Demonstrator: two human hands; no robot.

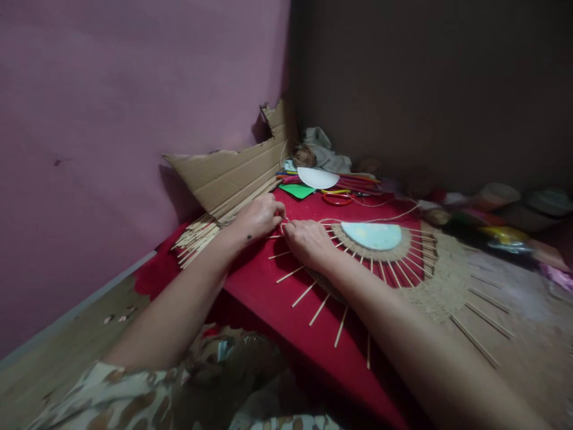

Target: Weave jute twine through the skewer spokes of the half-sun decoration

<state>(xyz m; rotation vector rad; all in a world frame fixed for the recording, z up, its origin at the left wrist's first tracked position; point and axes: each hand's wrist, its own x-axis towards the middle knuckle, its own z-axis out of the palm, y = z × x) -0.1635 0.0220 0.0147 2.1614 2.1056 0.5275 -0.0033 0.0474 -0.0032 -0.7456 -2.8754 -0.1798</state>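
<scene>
A half-round weaving of thin sticks and twine [452,275] spreads over the red cloth, its stick ends fanning outward. At its centre sits a pale blue half-disc [372,235] with a woven twine band around its curve. Beyond the weaving's left end, my left hand [259,216] is closed, its fingertips pinching a thin strand of twine [394,215]. My right hand [308,242] rests over the left end of the weaving, fingers closed on its edge close to the left fingertips. This hand and forearm hide part of the woven band and sticks.
Left of my hands lies a bundle of loose sticks [197,239] beneath a leaning cardboard piece [237,176]. Behind are a twine ball [304,156], a white half-disc [317,177], green paper [298,190] and red-handled scissors [338,198]. Wrapped supplies [505,239] crowd the right; a wall stands left.
</scene>
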